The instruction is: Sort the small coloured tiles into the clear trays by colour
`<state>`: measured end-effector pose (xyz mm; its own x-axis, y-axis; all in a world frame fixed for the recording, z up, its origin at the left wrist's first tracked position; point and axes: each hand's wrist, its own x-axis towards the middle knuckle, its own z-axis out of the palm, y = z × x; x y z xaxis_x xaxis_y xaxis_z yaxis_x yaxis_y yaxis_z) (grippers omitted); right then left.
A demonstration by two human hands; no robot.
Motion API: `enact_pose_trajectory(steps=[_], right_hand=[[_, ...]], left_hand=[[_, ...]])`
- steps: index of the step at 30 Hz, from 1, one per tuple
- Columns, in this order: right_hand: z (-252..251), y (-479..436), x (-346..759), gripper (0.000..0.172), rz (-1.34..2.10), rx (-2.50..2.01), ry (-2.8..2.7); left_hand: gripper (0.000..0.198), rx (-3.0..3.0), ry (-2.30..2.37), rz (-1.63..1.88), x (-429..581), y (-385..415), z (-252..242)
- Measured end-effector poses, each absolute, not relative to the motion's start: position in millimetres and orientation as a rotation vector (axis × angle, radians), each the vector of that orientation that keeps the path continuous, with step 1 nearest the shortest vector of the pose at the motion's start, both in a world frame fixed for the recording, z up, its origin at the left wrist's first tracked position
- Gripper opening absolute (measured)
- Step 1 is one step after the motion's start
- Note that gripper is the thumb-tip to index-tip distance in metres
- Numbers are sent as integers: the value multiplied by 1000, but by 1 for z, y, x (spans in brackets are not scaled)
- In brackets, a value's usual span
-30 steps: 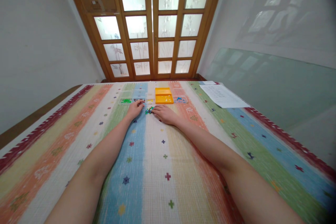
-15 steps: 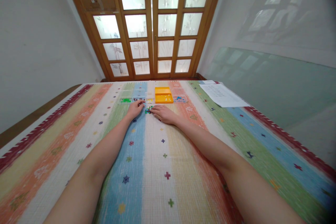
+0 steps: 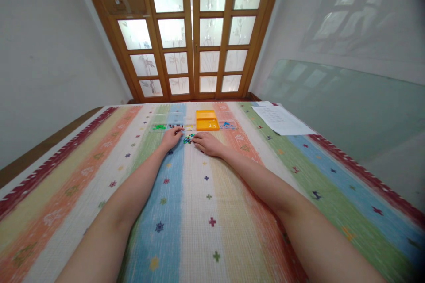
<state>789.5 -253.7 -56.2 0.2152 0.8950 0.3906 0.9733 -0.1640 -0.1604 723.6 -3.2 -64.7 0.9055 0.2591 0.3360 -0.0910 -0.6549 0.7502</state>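
Note:
A small pile of multicoloured bead-like pieces [image 3: 188, 139] lies on the striped tablecloth between my two hands. My left hand [image 3: 171, 138] rests left of the pile, its fingers loosely bent and slightly apart, close to a clear box of dark red pieces [image 3: 171, 125]. From the right, my right hand [image 3: 209, 143] lies low on the cloth, fingers together and bent at the pile's edge. Anything between those fingertips is too small to make out. Just beyond the hands stands an open orange box [image 3: 207, 114] with a few pale pieces in its near half.
Clear boxes hold green pieces [image 3: 160, 127], yellow pieces [image 3: 189, 126] and blue pieces [image 3: 227, 124], in a row with the orange box. Printed sheets of paper [image 3: 282, 120] lie at the far right. Behind the table are wooden glass-paned doors [image 3: 195, 44]; a glass panel [image 3: 332, 101] leans at the right.
My right hand's fingertips have drawn back slightly to the right, so more of the pile shows. My left hand has hardly moved.

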Motion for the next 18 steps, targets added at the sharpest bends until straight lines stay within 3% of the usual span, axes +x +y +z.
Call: enact_pose_trajectory(steps=[7,18], right_hand=[[-50,-257,793,30,-344,-2120,-1630],[-63,-304,870,35,-554,-2105,-667]], left_hand=[[28,2248,111,526,723,-3,-64],[25,2360,32,481,722,-5,-65]])
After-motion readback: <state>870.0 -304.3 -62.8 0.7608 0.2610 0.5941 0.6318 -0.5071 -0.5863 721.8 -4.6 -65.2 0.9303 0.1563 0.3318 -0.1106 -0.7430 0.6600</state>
